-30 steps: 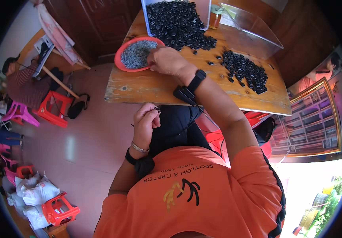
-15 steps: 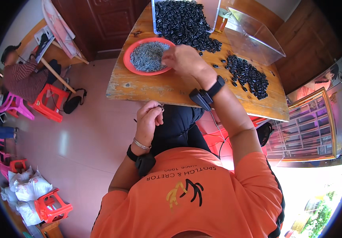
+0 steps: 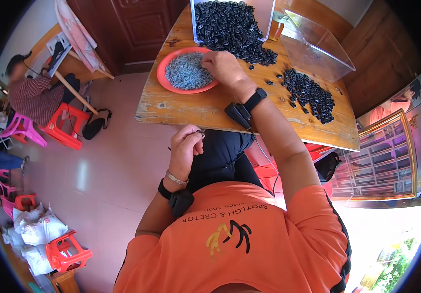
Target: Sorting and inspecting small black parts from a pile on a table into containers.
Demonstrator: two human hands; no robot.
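Observation:
My left hand (image 3: 187,145) hangs just off the table's near edge, its thumb and fingers pinched on a small black part (image 3: 201,132). My right hand (image 3: 224,68) reaches over the right rim of an orange-red bowl (image 3: 161,73). Its curled fingertips are at the thin grey screw-like pieces (image 3: 183,73) heaped inside; whether they hold one is hidden. Beyond the bowl, many small black oval parts (image 3: 230,24) spill from a clear plastic bin (image 3: 195,22) lying open toward me. Another loose pile of black parts (image 3: 313,97) lies right of my right forearm.
The wooden table (image 3: 171,110) ends just ahead of my lap. A clear tray-like box (image 3: 325,53) and an amber jar (image 3: 276,29) stand at the back right. To the left, a person (image 3: 35,93) sits near red stools (image 3: 66,124); white sacks (image 3: 44,229) lie lower left.
My right hand has shifted slightly, its fingertips now at the grey pieces in the bowl. My left hand keeps its pinch. The whole view has shifted a little.

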